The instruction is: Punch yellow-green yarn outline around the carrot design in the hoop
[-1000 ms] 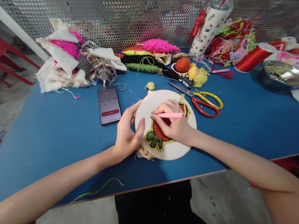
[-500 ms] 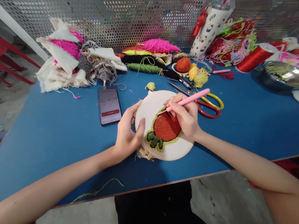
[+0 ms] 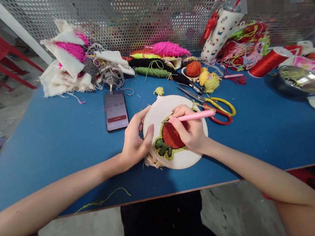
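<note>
My left hand (image 3: 137,139) grips the left rim of a round embroidery hoop (image 3: 189,161), thumb on top and fingers curled under the edge. White cloth is stretched in the hoop, bearing a red tufted shape (image 3: 172,135) with dark green leaves (image 3: 163,148) and a yellow-green border. My right hand (image 3: 192,131) is closed around a pink punch needle (image 3: 196,115), held like a pen. Its thin metal tip meets the cloth near the upper left border of the red shape. Part of the design is hidden under my right hand.
Scissors (image 3: 221,110) with red and yellow handles lie right of the hoop. A phone (image 3: 116,112) rests to the left. Along the back are yarn skeins (image 3: 169,49), cloth scraps (image 3: 67,63), a white tumbler (image 3: 220,34), a red thread spool (image 3: 268,63) and a metal bowl (image 3: 303,79).
My right hand has shifted slightly left and down, and the punch needle's handle now lies flatter. Its tip has moved a little left along the border. My left hand and the hoop stay almost still.
</note>
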The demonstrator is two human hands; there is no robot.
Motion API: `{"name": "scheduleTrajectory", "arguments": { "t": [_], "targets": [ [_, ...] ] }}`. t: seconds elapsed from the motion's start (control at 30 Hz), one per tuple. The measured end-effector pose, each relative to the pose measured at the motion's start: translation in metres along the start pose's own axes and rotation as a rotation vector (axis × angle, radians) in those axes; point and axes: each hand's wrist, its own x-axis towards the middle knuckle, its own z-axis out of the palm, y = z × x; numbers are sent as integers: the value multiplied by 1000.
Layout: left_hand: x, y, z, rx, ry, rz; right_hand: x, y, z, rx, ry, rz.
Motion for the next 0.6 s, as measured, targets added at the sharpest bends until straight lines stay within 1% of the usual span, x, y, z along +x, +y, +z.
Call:
{"name": "scheduleTrajectory", "arguments": {
  "t": [0.1, 0.17, 0.2, 0.23, 0.3, 0.4, 0.5, 0.6],
  "targets": [
    [0, 0, 0, 16, -2, -3, 1, -3, 3, -221, -107, -124],
    [0, 0, 0, 30, -5, -15, 2, -4, 4, -294, -159, -139],
    [-1, 0, 0, 33, -7, -20, 2, -5, 3, -279, -167, -118],
    [-1, 0, 0, 32, -9, -22, 2, -4, 3, -224, -163, -76],
    [-1, 0, 0, 23, -11, -19, 2, -3, 0, -42, -127, 44],
    [-1, 0, 0, 6, -11, -18, 2, -1, -3, 219, -31, 188],
    [0, 0, 0, 5, -10, -19, 3, 3, -3, 351, 70, 220],
    [0, 0, 0, 2, -12, -19, 5, 6, -2, 421, 113, 231]
  ]
}}
